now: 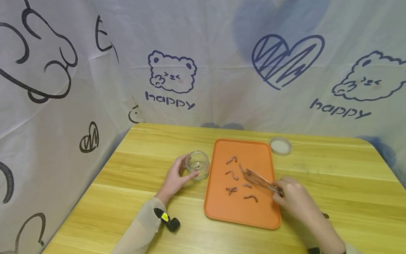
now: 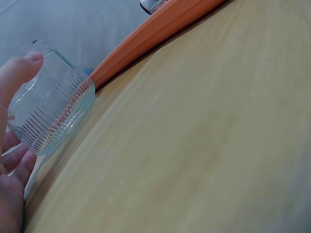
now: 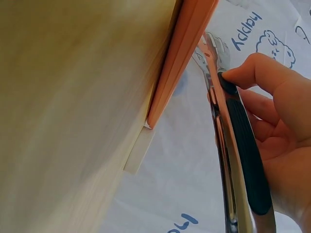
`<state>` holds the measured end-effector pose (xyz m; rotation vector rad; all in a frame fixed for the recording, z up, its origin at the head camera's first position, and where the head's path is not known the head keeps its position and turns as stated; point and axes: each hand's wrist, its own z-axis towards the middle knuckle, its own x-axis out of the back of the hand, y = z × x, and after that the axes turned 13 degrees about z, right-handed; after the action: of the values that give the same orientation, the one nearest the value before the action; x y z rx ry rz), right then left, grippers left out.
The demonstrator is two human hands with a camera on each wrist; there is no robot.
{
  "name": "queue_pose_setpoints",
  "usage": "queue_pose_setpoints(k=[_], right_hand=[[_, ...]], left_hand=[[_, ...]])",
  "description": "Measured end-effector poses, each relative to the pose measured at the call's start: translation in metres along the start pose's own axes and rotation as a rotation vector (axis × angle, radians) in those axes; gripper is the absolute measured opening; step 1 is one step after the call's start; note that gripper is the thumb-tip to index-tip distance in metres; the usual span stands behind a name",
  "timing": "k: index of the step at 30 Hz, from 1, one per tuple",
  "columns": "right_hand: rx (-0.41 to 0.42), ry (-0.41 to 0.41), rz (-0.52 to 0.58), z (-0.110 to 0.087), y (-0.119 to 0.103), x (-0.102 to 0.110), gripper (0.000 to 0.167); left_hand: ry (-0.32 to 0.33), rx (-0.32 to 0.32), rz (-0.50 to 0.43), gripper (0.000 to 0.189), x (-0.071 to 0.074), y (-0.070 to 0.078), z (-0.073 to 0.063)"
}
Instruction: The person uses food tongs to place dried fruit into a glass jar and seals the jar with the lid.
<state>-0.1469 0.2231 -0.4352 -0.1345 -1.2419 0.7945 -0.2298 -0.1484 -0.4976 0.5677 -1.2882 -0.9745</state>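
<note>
My left hand [image 1: 176, 178] holds a clear glass jar [image 1: 203, 171], thumb on the near side and fingers around the far side. The open-topped jar stands on the table left of an orange tray [image 1: 219, 211]; its sides look ribbed in the left wrist view. Metal tongs [image 3: 238, 145] with dark grip pads are held in my right hand [image 1: 295, 197]. In the head view the tongs' tips reach over the tray's middle, right at a thin brownish worm-like piece [image 1: 241, 168]. Several similar pieces lie scattered around it, including a curved one [image 1: 251, 198] near the front.
A round, pale, translucent lid [image 1: 280, 146] lies beyond the tray's right back corner. The wooden table [image 1: 142, 141] is backed by a white cloth [image 1: 222, 88] with drawn bears and hearts, which also hangs along its left side.
</note>
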Motion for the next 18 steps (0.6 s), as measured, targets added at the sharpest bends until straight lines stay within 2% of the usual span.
queue_pose_setpoints(k=[7,18], right_hand=[[0.003,-0.002,0.001,-0.0004,-0.0006,0.0008,0.017],[0.034,0.024,-0.013,-0.0022,-0.0027,0.0004,0.018]], left_hand=[[-0.001,-0.007,-0.012,0.073,0.0006,0.0001,-0.0001],[0.006,-0.015,0.019,0.073,0.0009,0.0013,-0.0009]])
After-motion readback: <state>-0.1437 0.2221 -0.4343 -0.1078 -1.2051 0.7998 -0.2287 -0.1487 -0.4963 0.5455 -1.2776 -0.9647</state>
